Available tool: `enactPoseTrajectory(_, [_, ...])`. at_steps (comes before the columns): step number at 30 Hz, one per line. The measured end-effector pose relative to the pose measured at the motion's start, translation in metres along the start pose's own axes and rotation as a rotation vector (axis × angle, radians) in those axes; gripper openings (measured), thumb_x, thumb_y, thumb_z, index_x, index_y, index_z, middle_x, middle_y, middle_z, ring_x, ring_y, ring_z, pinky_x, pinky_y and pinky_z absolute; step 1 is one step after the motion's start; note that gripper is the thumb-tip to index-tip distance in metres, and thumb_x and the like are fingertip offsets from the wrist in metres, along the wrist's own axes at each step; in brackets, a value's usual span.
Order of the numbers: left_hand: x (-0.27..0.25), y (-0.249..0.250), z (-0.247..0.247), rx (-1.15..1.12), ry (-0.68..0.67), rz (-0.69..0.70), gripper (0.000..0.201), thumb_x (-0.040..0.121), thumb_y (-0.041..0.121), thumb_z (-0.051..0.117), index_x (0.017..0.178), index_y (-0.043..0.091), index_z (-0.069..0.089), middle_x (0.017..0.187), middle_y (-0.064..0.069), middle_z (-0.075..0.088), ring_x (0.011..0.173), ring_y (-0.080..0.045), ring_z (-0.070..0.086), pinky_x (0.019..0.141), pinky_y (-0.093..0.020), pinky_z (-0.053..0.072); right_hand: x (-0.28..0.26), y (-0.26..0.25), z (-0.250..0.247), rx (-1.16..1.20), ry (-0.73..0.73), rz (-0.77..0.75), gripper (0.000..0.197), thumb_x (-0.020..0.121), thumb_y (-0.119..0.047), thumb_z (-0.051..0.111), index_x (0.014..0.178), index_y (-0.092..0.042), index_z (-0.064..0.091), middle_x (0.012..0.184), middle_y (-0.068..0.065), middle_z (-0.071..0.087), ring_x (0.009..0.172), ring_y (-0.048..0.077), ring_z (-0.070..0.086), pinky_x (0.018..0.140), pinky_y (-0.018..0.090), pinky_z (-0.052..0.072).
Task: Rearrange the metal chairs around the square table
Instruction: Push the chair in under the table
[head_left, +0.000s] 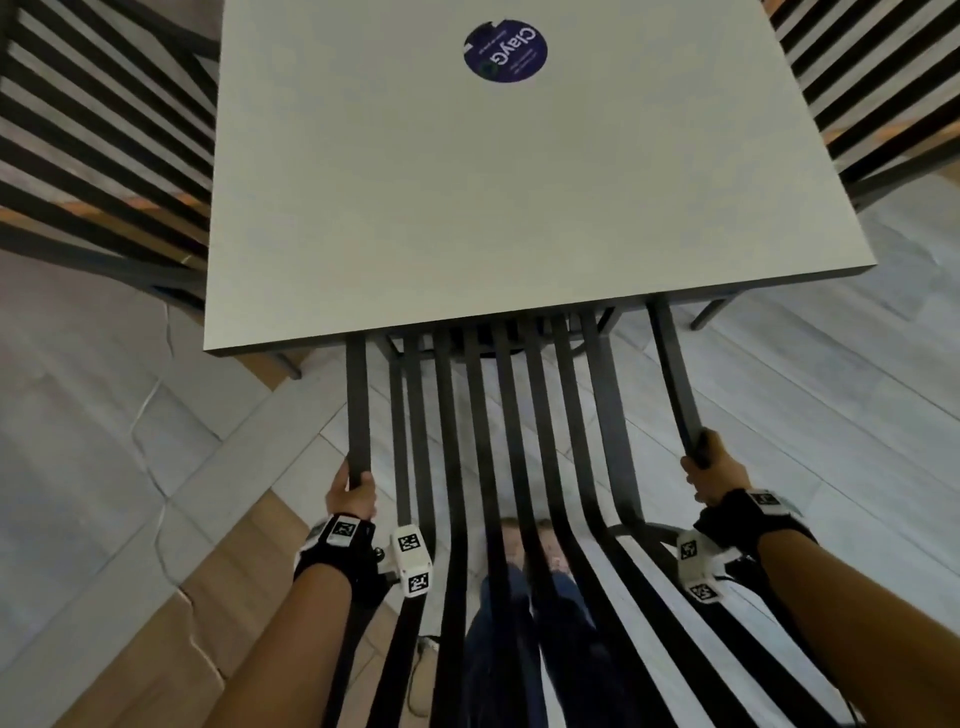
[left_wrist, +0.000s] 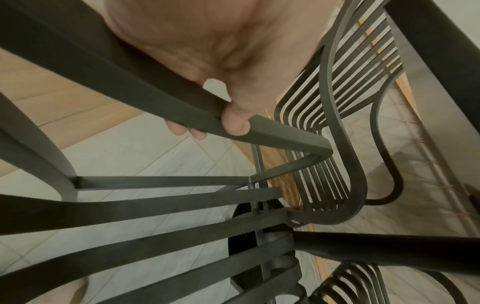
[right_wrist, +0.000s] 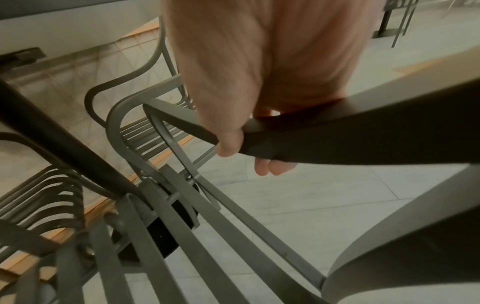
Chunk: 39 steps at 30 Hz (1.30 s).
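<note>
Both hands — left hand (head_left: 352, 493), right hand (head_left: 712, 475) — grasping the armrests, we slide the chair (head_left: 519, 415) under the tabletop (head_left: 363, 208); next, a straight, level push.

I see a pale square table (head_left: 467, 208) with only a round dark sticker (head_left: 505, 50) on it; metal chairs (head_left: 498, 415) stand on the tiled floor (head_left: 93, 395).

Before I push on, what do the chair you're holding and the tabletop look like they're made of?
Chair: looks like metal with a matte dark grey painted finish; thin flat slats bent in smooth curves. Tabletop: smooth pale grey slab with a darker thin edge, probably laminate or painted board; can't tell which.
</note>
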<state>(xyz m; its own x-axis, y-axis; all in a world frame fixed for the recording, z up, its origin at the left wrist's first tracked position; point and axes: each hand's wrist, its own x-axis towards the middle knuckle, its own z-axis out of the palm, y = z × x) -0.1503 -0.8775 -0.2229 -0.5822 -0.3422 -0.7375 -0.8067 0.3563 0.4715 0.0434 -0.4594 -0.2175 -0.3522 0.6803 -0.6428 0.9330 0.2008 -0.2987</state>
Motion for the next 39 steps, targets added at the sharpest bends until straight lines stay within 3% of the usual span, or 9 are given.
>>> enactPoseTrajectory(4, [0.006, 0.004, -0.003, -0.002, 0.032, -0.016, 0.045, 0.095, 0.015, 0.048, 0.139, 0.02, 0.045, 0.093, -0.016, 0.058, 0.054, -0.02, 0.046, 0.056, -0.031, 0.044, -0.007, 0.0, 0.005, 0.008, -0.021, -0.046, 0.049, 0.093, -0.021, 0.056, 0.136, -0.025, 0.033, 0.1, 0.026, 0.065, 0.081, 0.042, 0.065, 0.073, 0.049, 0.058])
enactPoseTrajectory(8, [-0.006, 0.002, 0.006, -0.017, 0.024, -0.014, 0.046, 0.095, 0.014, 0.048, 0.14, 0.02, 0.045, 0.117, -0.027, 0.063, 0.077, -0.035, 0.059, 0.076, -0.032, 0.045, 0.0, 0.002, -0.007, 0.025, -0.007, -0.039, 0.051, 0.092, -0.02, 0.057, 0.138, -0.025, 0.036, 0.1, 0.025, 0.065, 0.081, 0.041, 0.065, 0.068, 0.045, 0.058])
enactPoseTrajectory(13, [-0.009, 0.0, 0.01, -0.024, 0.013, -0.004, 0.045, 0.095, 0.013, 0.047, 0.139, 0.02, 0.047, 0.097, -0.019, 0.062, 0.055, -0.02, 0.047, 0.07, -0.032, 0.045, 0.006, 0.002, -0.008, -0.008, 0.031, -0.012, 0.051, 0.093, -0.019, 0.055, 0.14, -0.024, 0.035, 0.094, 0.021, 0.058, 0.074, 0.038, 0.062, 0.075, 0.048, 0.058])
enactPoseTrajectory(20, [-0.01, 0.003, -0.002, 0.029, 0.017, -0.016, 0.043, 0.096, 0.017, 0.047, 0.138, 0.021, 0.047, 0.097, -0.019, 0.06, 0.058, -0.02, 0.049, 0.057, -0.028, 0.041, -0.008, 0.014, 0.004, 0.007, 0.008, -0.007, 0.05, 0.094, -0.017, 0.054, 0.139, -0.023, 0.033, 0.088, 0.017, 0.057, 0.066, 0.032, 0.058, 0.067, 0.041, 0.054])
enactPoseTrajectory(23, [-0.01, 0.005, -0.003, 0.085, 0.001, -0.015, 0.044, 0.096, 0.017, 0.046, 0.139, 0.019, 0.045, 0.103, -0.023, 0.063, 0.074, -0.027, 0.054, 0.055, -0.028, 0.04, -0.008, 0.013, 0.005, 0.013, 0.004, -0.005, 0.05, 0.094, -0.019, 0.054, 0.139, -0.024, 0.033, 0.09, 0.016, 0.058, 0.068, 0.033, 0.06, 0.072, 0.045, 0.057])
enactPoseTrajectory(26, [-0.016, 0.011, -0.004, 0.117, -0.008, -0.007, 0.047, 0.095, 0.015, 0.048, 0.142, 0.016, 0.042, 0.127, -0.027, 0.058, 0.097, -0.035, 0.056, 0.075, -0.037, 0.049, -0.011, 0.012, 0.003, 0.01, -0.004, 0.001, 0.052, 0.094, -0.021, 0.054, 0.141, -0.025, 0.032, 0.093, 0.016, 0.058, 0.069, 0.032, 0.06, 0.073, 0.044, 0.056])
enactPoseTrajectory(29, [-0.026, 0.016, -0.003, 0.267, -0.011, -0.017, 0.065, 0.089, 0.03, 0.056, 0.147, 0.025, 0.029, 0.146, -0.022, 0.037, 0.124, -0.044, 0.045, 0.108, -0.05, 0.037, -0.017, 0.004, -0.003, -0.032, -0.013, -0.015, 0.057, 0.093, -0.022, 0.056, 0.144, -0.02, 0.029, 0.108, 0.023, 0.061, 0.083, 0.036, 0.059, 0.076, 0.04, 0.048])
enactPoseTrajectory(33, [-0.057, 0.022, 0.012, 0.445, 0.006, 0.075, 0.081, 0.085, 0.035, 0.06, 0.15, 0.028, 0.013, 0.16, -0.009, -0.001, 0.147, -0.034, 0.006, 0.118, -0.055, 0.017, -0.024, -0.007, -0.016, -0.084, -0.01, -0.076, 0.064, 0.09, -0.022, 0.061, 0.146, -0.016, 0.029, 0.122, 0.025, 0.061, 0.104, 0.041, 0.061, 0.086, 0.043, 0.05])
enactPoseTrajectory(39, [-0.116, 0.039, 0.048, 0.396, -0.099, 0.176, 0.078, 0.085, 0.025, 0.062, 0.15, 0.026, 0.019, 0.16, -0.01, 0.003, 0.147, -0.035, 0.008, 0.118, -0.055, 0.019, -0.028, -0.021, -0.057, -0.084, 0.002, -0.139, 0.063, 0.091, -0.028, 0.06, 0.145, -0.015, 0.03, 0.133, 0.023, 0.053, 0.118, 0.04, 0.054, 0.096, 0.045, 0.046])
